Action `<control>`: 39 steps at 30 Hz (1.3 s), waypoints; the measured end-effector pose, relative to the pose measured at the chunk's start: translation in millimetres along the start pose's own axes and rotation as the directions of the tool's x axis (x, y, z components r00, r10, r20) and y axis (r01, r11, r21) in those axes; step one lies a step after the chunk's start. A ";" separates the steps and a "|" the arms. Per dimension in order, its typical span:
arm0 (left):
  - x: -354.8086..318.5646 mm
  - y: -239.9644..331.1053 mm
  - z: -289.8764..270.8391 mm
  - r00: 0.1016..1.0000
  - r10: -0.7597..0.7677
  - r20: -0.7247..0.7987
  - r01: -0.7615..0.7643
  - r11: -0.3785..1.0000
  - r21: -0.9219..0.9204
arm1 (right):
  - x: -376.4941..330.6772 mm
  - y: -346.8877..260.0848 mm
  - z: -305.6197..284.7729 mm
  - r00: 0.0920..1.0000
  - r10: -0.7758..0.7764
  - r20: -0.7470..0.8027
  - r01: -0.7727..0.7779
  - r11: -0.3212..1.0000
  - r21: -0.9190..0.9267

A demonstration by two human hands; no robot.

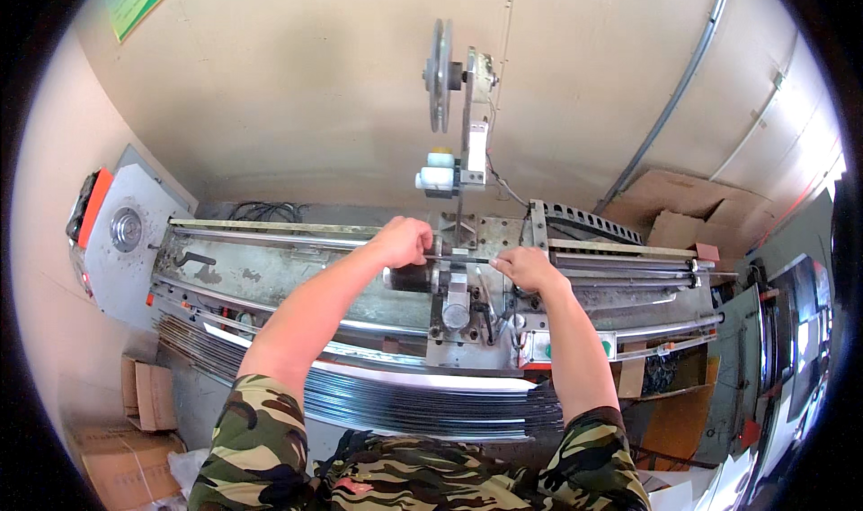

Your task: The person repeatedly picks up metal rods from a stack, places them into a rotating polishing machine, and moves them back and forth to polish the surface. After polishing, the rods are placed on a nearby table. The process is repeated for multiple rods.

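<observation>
Both my hands are over the central carriage (467, 354) of a long machine with metal guide rails (270, 238). A thin dark rod (460, 259) runs level between them, across the carriage. My left hand (404, 239) pinches its left end, fingers curled, above a dark cylindrical motor (409, 280). My right hand (529, 268) pinches its right end with thumb and fingertips. Just below the rod is a round metal fitting (457, 313). Fingers hide both gripped ends.
Behind the carriage rises an upright post with a spool (439, 75) and white cylinders (437, 178). A control box with green buttons (539, 349) lies beneath my right forearm. Bundled dark rods (413, 403) lie nearest me. Cardboard boxes (126, 466) stand at left; a cable chain (593, 222) curves at right.
</observation>
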State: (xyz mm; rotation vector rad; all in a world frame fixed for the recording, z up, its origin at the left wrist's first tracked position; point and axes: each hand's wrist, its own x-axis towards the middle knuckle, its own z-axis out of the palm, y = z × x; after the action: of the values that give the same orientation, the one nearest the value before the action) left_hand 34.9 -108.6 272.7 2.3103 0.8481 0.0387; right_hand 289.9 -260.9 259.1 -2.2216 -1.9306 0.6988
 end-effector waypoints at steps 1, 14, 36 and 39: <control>-1.1 -0.4 1.4 1.000 0.000 0.003 0.000 1.000 -0.008 | 1.4 5.2 2.2 1.000 -0.004 0.011 0.003 0.998 0.061; -73.2 -16.8 50.4 0.855 0.420 -0.305 -0.228 0.832 0.506 | 7.6 -28.0 65.5 0.759 -0.091 -0.645 0.069 0.996 -0.060; -82.9 28.2 104.0 0.686 0.381 -0.619 0.042 0.830 0.557 | -230.1 31.8 140.3 0.800 -0.030 -0.600 0.031 0.999 -0.009; -84.8 42.6 112.1 0.715 0.323 -0.620 0.151 0.794 0.588 | -245.0 53.0 134.1 0.778 -0.111 -0.619 0.178 0.983 0.047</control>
State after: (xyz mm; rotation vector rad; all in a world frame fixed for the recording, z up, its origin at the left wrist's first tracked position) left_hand 19.3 -247.4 227.4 3.0026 1.2483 0.8720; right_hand 262.7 -533.9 184.7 -1.8771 -1.6458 0.0200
